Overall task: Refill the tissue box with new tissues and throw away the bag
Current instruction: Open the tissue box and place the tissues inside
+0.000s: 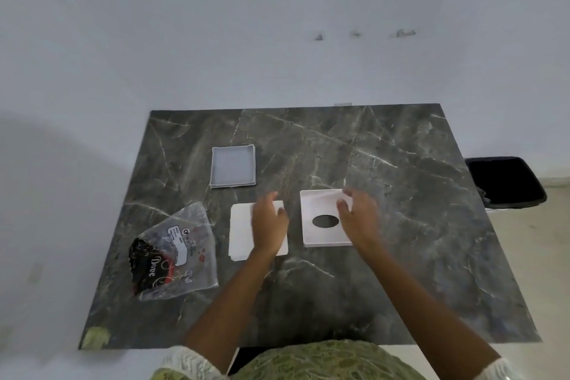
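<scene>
A white stack of tissues (241, 230) lies in the middle of the dark marble table (401, 225). My left hand (269, 219) rests flat on the stack, fingers spread. To its right lies the white box lid (320, 210) with an oval hole. My right hand (357, 213) is over the lid's right side, fingers curled at its far right corner. The open white box base (233, 166) sits farther back on the left. The clear plastic tissue bag (174, 251) with dark print lies at the left of the table.
A black bin (505, 182) stands on the floor just past the table's right edge. A pale wall runs behind the table. A small greenish scrap (95, 337) lies at the near left corner.
</scene>
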